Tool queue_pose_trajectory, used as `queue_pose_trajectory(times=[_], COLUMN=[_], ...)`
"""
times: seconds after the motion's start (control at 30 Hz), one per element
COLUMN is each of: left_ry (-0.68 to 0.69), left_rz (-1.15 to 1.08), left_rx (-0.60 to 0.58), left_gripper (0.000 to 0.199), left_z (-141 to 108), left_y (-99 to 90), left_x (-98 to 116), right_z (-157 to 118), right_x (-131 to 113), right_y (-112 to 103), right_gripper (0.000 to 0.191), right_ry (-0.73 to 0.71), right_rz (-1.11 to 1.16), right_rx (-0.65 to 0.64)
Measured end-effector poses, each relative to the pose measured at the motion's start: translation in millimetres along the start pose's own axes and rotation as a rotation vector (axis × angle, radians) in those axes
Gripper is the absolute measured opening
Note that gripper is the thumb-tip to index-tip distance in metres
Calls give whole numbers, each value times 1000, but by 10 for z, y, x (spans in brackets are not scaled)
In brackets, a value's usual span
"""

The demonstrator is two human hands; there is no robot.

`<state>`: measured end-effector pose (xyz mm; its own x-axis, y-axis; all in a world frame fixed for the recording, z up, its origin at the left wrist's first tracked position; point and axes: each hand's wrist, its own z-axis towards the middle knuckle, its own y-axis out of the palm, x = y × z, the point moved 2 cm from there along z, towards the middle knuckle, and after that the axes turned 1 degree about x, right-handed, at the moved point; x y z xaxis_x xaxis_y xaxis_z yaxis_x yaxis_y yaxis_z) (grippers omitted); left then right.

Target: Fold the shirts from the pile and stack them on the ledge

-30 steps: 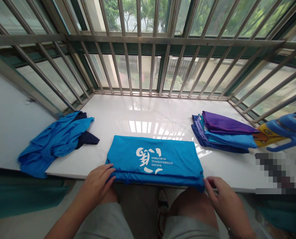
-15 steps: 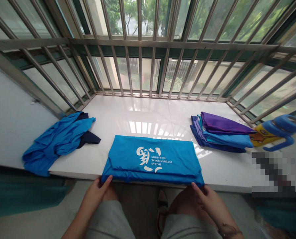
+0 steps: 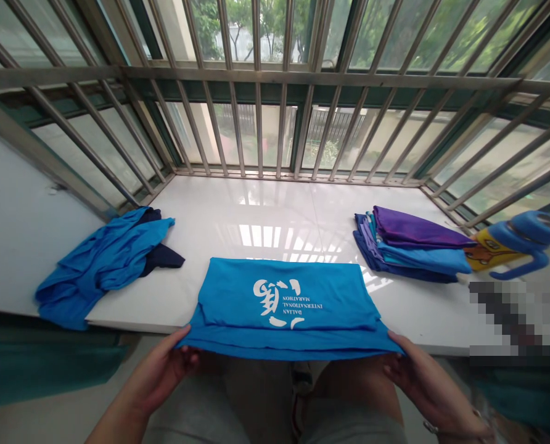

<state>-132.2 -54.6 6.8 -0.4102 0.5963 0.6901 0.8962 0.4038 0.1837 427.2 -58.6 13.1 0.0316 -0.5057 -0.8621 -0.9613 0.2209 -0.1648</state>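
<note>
A blue T-shirt (image 3: 238,296) with white "Dalian International Marathon" print lies folded on the white sill, its lettering upside down to me. Its near edge is pulled out past the front of the sill and stretched between my hands. My left hand (image 3: 171,364) pinches the near left corner, thumb on top and fingers underneath. At the near right corner my right hand (image 3: 409,367) grips the cloth in the same way. The fingertips of both hands are partly hidden beneath the fabric.
Crumpled blue and navy clothes (image 3: 103,265) hang over the sill's front edge at left. On the right sit a stack of folded clothes (image 3: 418,240), purple on top, and a blue and yellow bottle (image 3: 510,246). Metal bars (image 3: 256,135) line the window behind the sill (image 3: 284,209).
My hands have moved apart and a little toward me. The shirt's near edge is drawn wider and tauter, showing a flat strip below the print; the folded shirt has slid slightly nearer.
</note>
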Motion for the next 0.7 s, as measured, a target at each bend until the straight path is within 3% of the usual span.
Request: queue_pose_trajectory(times=[0.1, 0.17, 0.23, 0.3, 0.37, 0.43, 0.5, 0.6, 0.7], left_ry=[89, 275, 486, 680, 863, 1032, 1147, 1230, 1251], left_rz=[-82, -31, 225, 626, 1005, 1257, 1405, 1504, 1539], left_rx=[-59, -112, -131, -136, -129, -66, 57, 204, 233], left_gripper=[28, 42, 49, 46, 40, 38, 38, 39, 44], left_z=[46, 101, 150, 181, 188, 181, 180, 218, 284], left_y=[260, 434, 550, 604, 607, 573, 514, 405, 314], left_x=[140, 208, 222, 178, 106, 45, 12, 3, 0], right_z=[69, 137, 179, 177, 146, 115, 104, 117, 143], right_x=[-193, -299, -363, -391, -381, -345, -315, -322, -382], right_y=[205, 374, 524, 638, 715, 739, 712, 642, 625], right_gripper=[41, 44, 52, 54, 49, 46, 44, 40, 52], right_ry=[105, 11, -152, -367, -563, -671, -668, -545, -356], right_rz=[307, 327, 122, -271, -668, -918, -1052, -1192, -1248], right_rx=[-40, 13, 97, 193, 274, 342, 419, 534, 556])
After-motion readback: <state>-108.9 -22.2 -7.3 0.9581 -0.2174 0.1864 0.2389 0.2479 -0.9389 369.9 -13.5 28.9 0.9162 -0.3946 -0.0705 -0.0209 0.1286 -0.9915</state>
